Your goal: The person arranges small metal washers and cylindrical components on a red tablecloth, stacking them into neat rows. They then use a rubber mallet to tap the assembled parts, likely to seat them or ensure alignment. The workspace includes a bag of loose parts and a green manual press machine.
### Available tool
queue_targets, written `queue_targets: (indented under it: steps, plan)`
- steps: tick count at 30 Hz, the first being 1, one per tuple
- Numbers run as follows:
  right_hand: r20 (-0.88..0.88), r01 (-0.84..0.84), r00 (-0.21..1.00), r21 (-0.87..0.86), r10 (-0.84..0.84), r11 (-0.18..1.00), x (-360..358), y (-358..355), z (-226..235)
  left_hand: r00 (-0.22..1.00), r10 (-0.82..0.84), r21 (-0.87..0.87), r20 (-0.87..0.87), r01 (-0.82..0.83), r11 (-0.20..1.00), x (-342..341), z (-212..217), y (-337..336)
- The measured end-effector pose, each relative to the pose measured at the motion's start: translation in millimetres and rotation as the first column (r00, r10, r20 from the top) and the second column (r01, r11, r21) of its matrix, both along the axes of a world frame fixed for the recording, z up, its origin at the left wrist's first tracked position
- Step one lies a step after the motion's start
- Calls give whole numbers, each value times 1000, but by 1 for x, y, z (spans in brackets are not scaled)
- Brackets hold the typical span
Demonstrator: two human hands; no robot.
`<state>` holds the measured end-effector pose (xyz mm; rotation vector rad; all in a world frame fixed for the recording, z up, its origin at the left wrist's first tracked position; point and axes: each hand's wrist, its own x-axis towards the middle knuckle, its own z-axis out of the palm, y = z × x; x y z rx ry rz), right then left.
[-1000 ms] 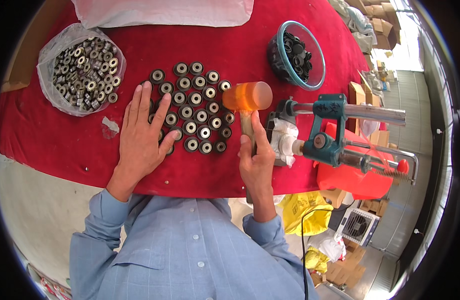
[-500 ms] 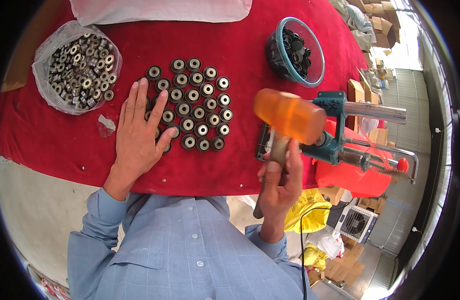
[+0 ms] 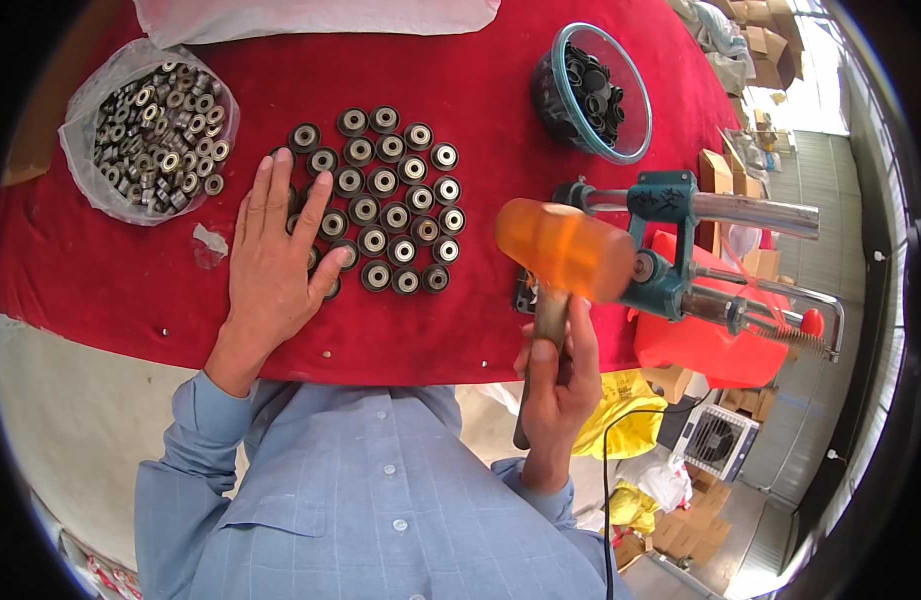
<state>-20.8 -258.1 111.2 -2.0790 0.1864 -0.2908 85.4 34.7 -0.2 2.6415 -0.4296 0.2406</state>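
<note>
My left hand (image 3: 273,245) lies flat, fingers stretched, over the left side of a cluster of black-rimmed bearings (image 3: 383,182) on the red cloth, hiding some of them. My right hand (image 3: 561,385) is wrapped round the handle of a mallet (image 3: 563,250). The mallet has a see-through orange head, held up to the right of the bearings, and its far face is slightly blurred. A bag-lined tub of loose metal bearings (image 3: 161,140) stands at the far left. At the far right a glass bowl (image 3: 631,150) holds several black round caps.
A green hand press (image 3: 666,200) with steel columns lies across the table's right side, next to a red plastic sheet (image 3: 701,345). A white sack (image 3: 316,20) rests at the far edge. A scrap of clear plastic (image 3: 211,245) is near my left hand. Cardboard boxes and yellow bags (image 3: 626,410) stand beyond the table.
The mallet has shifted slightly left and down in the picture with my right hand. My left hand stays flat on the bearings. The whole view has shifted a little.
</note>
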Motion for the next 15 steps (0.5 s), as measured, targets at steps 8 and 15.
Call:
queue_targets:
  steps: [8,15]
  plan:
    - [-213,-83,976,-199,40,976,3,6,-34,999,-23,-29,28,24,999,3,0,-1]
    - [-82,-45,996,-125,35,991,-21,-2,-5,1000,1,-4,24,-1,1000,1,-1,0]
